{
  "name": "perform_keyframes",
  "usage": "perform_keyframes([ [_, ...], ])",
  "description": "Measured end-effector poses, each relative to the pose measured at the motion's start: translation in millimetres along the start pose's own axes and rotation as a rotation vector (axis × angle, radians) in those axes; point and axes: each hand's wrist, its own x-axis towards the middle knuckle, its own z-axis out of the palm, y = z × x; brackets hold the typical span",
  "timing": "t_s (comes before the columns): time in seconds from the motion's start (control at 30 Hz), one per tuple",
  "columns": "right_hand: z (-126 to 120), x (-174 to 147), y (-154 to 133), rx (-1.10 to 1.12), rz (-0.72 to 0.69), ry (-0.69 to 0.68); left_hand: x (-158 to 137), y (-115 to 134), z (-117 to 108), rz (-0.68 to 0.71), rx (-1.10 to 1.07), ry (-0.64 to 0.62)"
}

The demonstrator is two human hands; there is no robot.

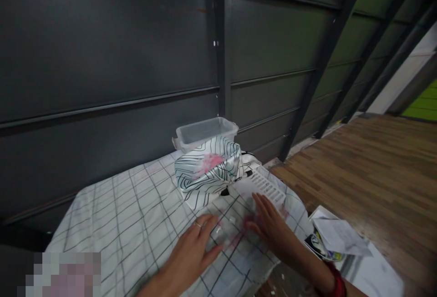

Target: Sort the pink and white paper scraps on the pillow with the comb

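My left hand (194, 247), with a ring on one finger, hovers low over or rests on the checked cloth (119, 215), fingers stretched out. My right hand (271, 224), a red band at its wrist, has its fingers extended at the near side of a white slotted plastic tray or basket (268, 187). Whether it touches that is unclear. Between the hands lie small clear and pinkish pieces (220, 229), too blurred to name. Beyond them sits a bunched white cloth or bag with black wavy lines (205, 185), a pink patch (210, 163) on top.
A clear plastic bin (206, 135) stands behind the striped bundle, near a dark metal panel wall (109, 51). At lower right, papers (341, 235) and a printed packet lie in a white container beside a white surface (375, 274). Wooden flooring (375, 165) extends to the right.
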Motion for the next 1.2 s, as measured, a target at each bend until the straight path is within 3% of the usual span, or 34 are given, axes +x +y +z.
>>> perform_keyframes([
  [0.23,3,23,-50,0.176,-0.094,-0.018,14,-4,17,-0.011,0.076,-0.002],
  [0.4,-4,22,-15,0.076,0.073,0.104,19,-4,23,0.039,0.07,-0.003],
  [0.5,-4,14,2,0.057,0.119,0.097,25,-1,28,0.067,0.054,-0.016],
  [0.77,-2,29,-47,0.15,-0.027,-0.061,38,1,28,0.049,0.013,-0.017],
  [0.83,-14,41,-38,0.134,0.026,-0.067,36,-1,25,0.048,0.0,-0.011],
  [0.97,-42,62,17,-0.003,0.295,-0.051,32,0,24,0.072,-0.017,-0.026],
  [1.07,-48,74,51,-0.08,0.424,-0.18,33,4,27,0.097,-0.011,-0.056],
  [1.2,-41,86,68,-0.083,0.467,-0.371,36,8,29,0.091,0.014,-0.083],
])
